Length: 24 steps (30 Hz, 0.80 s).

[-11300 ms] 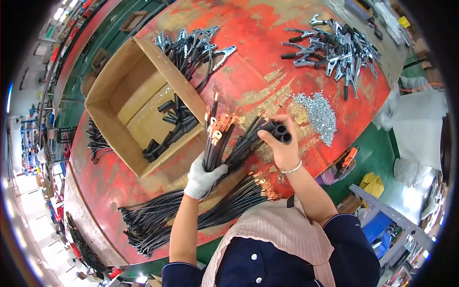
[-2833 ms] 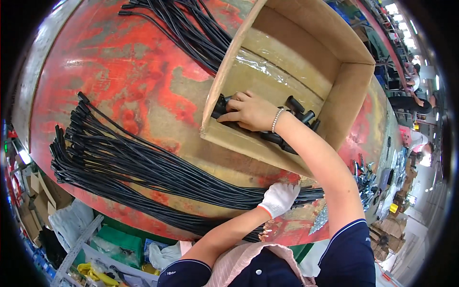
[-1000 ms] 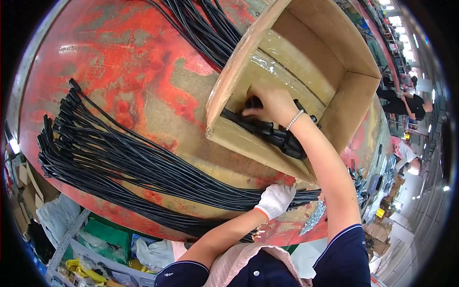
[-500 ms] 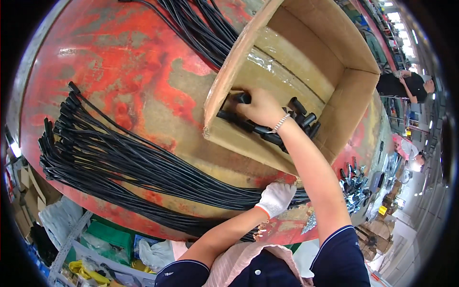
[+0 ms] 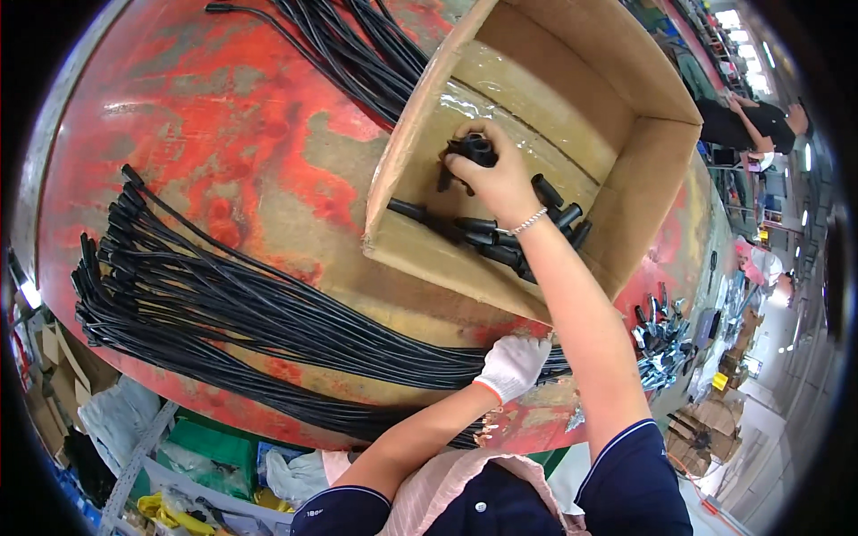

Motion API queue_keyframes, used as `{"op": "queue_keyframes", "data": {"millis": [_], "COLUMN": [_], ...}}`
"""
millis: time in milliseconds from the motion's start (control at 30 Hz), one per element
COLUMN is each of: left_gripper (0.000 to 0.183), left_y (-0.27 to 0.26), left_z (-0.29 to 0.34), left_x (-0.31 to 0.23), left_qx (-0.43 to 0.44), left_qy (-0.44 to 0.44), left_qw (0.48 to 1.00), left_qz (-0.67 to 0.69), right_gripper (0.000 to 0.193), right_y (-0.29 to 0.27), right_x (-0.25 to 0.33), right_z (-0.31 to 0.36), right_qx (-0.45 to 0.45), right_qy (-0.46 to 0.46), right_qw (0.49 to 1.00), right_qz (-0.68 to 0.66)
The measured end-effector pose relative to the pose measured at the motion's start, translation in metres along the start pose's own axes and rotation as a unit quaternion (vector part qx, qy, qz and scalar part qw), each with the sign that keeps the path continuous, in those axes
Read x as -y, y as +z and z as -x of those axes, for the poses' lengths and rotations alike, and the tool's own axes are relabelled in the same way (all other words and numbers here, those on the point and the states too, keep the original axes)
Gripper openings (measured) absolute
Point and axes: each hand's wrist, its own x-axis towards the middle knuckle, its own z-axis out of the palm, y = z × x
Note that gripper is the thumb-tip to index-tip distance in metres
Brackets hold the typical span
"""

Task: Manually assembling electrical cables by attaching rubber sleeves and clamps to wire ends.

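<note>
Inside a cardboard box, my bare right hand is closed around several short black tubular sleeves, raised above the box bottom. More black sleeves lie loose below the hand and beside my wrist. My left hand, in a white glove, rests on a long bundle of black cables by the near corner of the box. Its fingers are curled; what they grip, if anything, is hidden. The cables fan out leftward to thicker black ends. Copper-coloured tips show beside my left forearm.
Another bundle of black cables lies behind the box on the worn red table. Small metal parts are heaped to the right. Bags and a green bundle sit below the table edge. A person stands at far right.
My right hand has lifted from the box's left corner toward its middle, with several black sleeves now showing in its grasp. My left hand has hardly moved. The view has shifted slightly.
</note>
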Motion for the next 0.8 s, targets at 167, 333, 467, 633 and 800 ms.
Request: {"op": "queue_keyframes", "data": {"millis": [167,333,467,633,800], "left_gripper": [0.017,0.016,0.022,0.020,0.029], "left_y": [-0.002,-0.004,0.006,-0.005,-0.020], "left_z": [0.000,0.000,0.001,-0.001,-0.006], "left_x": [-0.005,-0.002,0.002,-0.007,-0.020], "left_qx": [0.022,0.015,0.038,0.040,0.052], "left_qy": [-0.003,-0.011,-0.034,0.000,-0.045], "left_qw": [0.999,1.000,0.999,0.999,0.998], "left_qz": [-0.025,-0.022,0.013,-0.009,-0.014], "right_gripper": [0.037,0.031,0.026,0.027,0.029], "right_y": [-0.018,0.015,0.036,0.002,-0.109], "right_x": [-0.022,-0.012,-0.025,0.019,0.065], "right_z": [0.018,0.032,0.020,0.029,0.130], "right_qx": [0.067,0.157,0.183,0.160,-0.050], "right_qy": [-0.062,-0.066,-0.052,-0.038,-0.172], "right_qw": [0.950,0.853,0.805,0.860,0.977], "right_qz": [0.298,0.493,0.562,0.483,0.112]}}
